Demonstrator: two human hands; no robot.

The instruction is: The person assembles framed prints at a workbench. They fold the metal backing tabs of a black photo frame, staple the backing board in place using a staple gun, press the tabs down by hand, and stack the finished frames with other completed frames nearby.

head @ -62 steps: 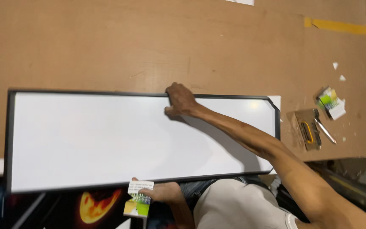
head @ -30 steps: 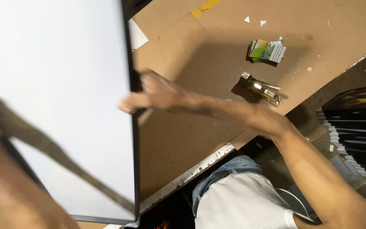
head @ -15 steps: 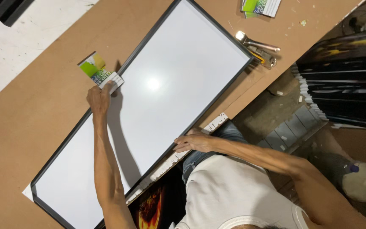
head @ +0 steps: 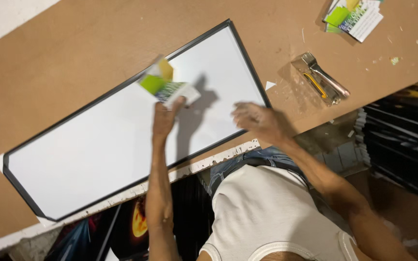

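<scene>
A long black-framed panel with a white back [head: 97, 150] lies slanted on the brown work table [head: 73, 63]. My left hand [head: 164, 118] is raised over the panel's middle and holds a small stack of green, yellow and white cards [head: 168, 84]. My right hand [head: 257, 121] hovers blurred over the panel's right end near the frame's lower right corner, fingers spread, holding nothing.
A metal staple gun with a yellow stripe [head: 321, 79] lies on the table right of the frame. More green and white cards [head: 354, 14] sit at the top right. Dark prints [head: 402, 140] are stacked beyond the table edge at right and below.
The left hand has lifted the cards from beside the frame to above its white back. The right hand has left the frame's lower edge and moved toward its right end.
</scene>
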